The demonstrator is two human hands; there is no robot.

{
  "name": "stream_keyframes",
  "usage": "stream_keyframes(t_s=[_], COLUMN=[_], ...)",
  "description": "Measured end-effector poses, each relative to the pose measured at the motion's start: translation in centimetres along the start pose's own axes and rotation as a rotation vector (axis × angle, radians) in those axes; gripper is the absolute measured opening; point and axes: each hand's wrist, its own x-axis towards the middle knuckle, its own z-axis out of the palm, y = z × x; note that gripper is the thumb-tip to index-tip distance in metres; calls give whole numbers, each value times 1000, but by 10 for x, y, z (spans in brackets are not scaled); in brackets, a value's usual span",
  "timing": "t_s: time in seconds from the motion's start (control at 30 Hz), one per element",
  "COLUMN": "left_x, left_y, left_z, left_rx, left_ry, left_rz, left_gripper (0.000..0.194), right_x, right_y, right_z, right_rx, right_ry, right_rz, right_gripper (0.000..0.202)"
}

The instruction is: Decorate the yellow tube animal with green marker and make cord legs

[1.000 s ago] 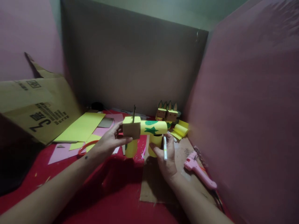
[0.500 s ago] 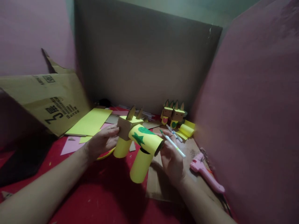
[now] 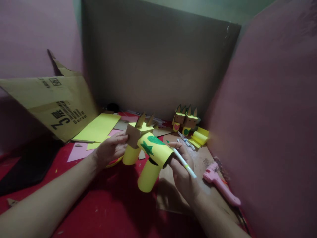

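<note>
A yellow paper-tube figure (image 3: 155, 148) with a cardboard box head, pointed ears and green shapes on its body hangs above the red table (image 3: 99, 205). My left hand (image 3: 112, 148) is closed on the side of its head. My right hand (image 3: 183, 168) has fingers at the open end of the body tube and also holds a white marker (image 3: 184, 162) with a green tip, which points up and left near the figure's body. The fingertips at the tube's end are partly hidden.
Two small box-headed figures (image 3: 176, 127) (image 3: 186, 131) stand at the back right, beside a yellow paper roll (image 3: 200, 137). A pink glue gun (image 3: 220, 185) lies on the right. Yellow sheets (image 3: 97, 127) and a printed cardboard piece (image 3: 54, 105) are at left.
The marker in my right hand has tilted more steeply, its tail lower. The view has shifted slightly, and the figure remains between my hands.
</note>
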Motion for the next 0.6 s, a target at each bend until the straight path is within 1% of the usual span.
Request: stream_keyframes(t_s=[0.1, 0.17, 0.23, 0.3, 0.37, 0.43, 0.5, 0.6], left_x=[0, 1, 2, 2, 1, -1, -2, -3], left_y=[0, -1, -2, -2, -2, -3, -4, -6], left_z=[8, 14, 20, 23, 24, 23, 22, 23], left_rx=[107, 163, 213, 265, 327, 397, 456, 524], left_ry=[0, 34, 106, 211, 321, 399, 436, 464], left_rz=[5, 25, 59, 99, 138, 176, 214, 269], left_gripper=[43, 47, 50, 54, 52, 49, 50, 49], right_x=[0, 1, 1, 4, 7, 11, 15, 19], right_y=[2, 1, 0, -1, -2, -1, -1, -1], right_z=[2, 4, 5, 4, 1, -4, -8, -12], right_rx=[-73, -85, -80, -84, -78, -57, -39, -91], right_ry=[84, 144, 209, 262, 291, 302, 313, 346], right_rz=[-32, -28, -20, -22, -37, -62, -90, -113], right_gripper=[30, 31, 32, 33, 37, 40, 41, 38])
